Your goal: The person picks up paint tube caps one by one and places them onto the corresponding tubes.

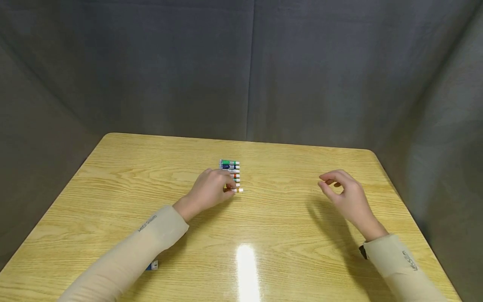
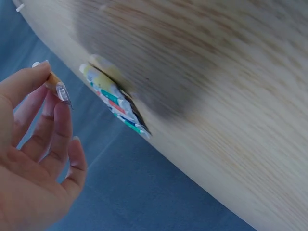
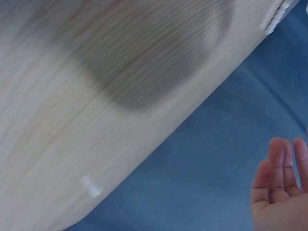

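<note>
Left hand: we see our left hand [image 1: 211, 188] pinching a small orange paint tube [image 1: 237, 190] between thumb and fingertips, low over the worktop [image 1: 113, 176]
Tube row: the other paint tubes [image 1: 230, 170] lie side by side just beyond it, green one farthest
Doing it well: we judge the orange tube should go down parallel, flush to the nearest tube, caps aligned, without nudging the row
Right hand: our right hand [image 1: 345, 195] hovers well apart, fingers loosely curled, holding nothing
Stray item: a small blue-and-white object [image 1: 152, 265] lies by our left sleeve
</note>
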`<control>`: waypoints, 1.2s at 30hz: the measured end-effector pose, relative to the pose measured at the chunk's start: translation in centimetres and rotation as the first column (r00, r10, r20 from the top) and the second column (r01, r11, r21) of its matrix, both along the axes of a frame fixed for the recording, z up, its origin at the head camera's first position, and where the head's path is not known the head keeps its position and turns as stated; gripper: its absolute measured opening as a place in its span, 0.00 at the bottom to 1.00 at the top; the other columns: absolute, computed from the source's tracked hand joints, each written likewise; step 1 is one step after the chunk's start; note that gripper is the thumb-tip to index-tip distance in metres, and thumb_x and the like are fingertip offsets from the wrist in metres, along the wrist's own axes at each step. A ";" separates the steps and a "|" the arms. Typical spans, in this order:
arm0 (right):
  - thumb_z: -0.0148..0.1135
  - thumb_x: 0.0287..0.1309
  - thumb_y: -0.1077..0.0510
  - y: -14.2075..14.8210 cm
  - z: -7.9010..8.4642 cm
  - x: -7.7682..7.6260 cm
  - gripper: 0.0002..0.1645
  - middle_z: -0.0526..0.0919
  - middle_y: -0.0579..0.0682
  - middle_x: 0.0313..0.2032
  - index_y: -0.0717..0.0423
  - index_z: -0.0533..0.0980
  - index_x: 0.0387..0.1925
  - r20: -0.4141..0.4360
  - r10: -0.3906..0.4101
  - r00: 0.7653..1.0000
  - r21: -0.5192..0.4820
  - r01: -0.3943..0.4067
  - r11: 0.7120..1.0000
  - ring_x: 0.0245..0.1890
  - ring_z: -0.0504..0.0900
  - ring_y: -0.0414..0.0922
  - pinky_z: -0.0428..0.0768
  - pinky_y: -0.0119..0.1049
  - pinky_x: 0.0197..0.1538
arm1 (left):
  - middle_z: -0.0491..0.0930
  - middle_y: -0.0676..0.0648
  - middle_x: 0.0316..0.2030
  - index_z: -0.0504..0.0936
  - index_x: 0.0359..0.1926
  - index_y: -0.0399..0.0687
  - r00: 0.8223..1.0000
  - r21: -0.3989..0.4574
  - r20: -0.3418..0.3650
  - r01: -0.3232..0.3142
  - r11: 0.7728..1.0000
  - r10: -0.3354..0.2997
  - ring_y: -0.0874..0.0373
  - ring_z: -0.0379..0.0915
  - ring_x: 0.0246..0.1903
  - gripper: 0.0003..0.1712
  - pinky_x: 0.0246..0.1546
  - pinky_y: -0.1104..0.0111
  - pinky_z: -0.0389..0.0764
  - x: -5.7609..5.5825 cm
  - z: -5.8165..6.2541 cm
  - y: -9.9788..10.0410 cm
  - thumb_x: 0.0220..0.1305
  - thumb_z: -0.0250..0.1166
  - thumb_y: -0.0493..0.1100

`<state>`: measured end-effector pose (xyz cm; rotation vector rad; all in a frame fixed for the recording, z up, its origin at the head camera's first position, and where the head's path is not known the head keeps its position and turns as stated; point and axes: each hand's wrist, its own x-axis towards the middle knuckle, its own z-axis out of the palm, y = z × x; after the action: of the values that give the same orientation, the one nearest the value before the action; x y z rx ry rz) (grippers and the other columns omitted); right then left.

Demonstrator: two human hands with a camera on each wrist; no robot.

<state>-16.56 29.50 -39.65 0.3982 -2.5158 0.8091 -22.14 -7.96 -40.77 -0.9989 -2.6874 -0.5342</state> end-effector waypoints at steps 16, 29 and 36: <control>0.66 0.68 0.59 8.0 -1.1 -0.9 0.14 0.84 0.59 0.46 0.63 0.82 0.50 0.097 -0.170 0.981 0.026 0.169 0.985 0.39 0.74 0.26 0.71 0.20 0.46 | 0.86 0.54 0.32 0.93 0.34 0.52 0.997 -0.091 0.065 -0.024 0.996 0.030 0.64 0.66 0.25 0.02 0.35 0.66 0.68 -0.8 -1.1 0.0 0.60 0.77 0.44; 0.65 0.70 0.50 12.1 -2.5 -1.5 0.38 0.69 0.73 0.58 0.74 0.66 0.68 0.425 -0.252 0.869 0.193 0.185 0.964 0.54 0.73 0.68 0.74 0.64 0.53 | 0.87 0.54 0.31 0.93 0.34 0.52 0.998 -0.112 0.055 -0.025 0.993 0.032 0.65 0.68 0.25 0.01 0.33 0.68 0.65 -0.8 -1.5 0.3 0.60 0.76 0.42; 0.69 0.66 0.53 13.2 -3.1 -2.5 0.37 0.79 0.73 0.50 0.76 0.69 0.64 0.450 -0.236 0.862 0.231 0.143 0.962 0.49 0.75 0.64 0.74 0.60 0.52 | 0.89 0.52 0.35 0.93 0.35 0.51 0.999 -0.135 0.025 -0.021 0.991 0.024 0.61 0.79 0.30 0.02 0.35 0.64 0.75 -0.9 -1.8 0.4 0.61 0.76 0.42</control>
<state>-19.01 42.72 -42.74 -0.0026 -3.0438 0.6464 -23.05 -7.61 -42.57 -1.0008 -2.7866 -0.3675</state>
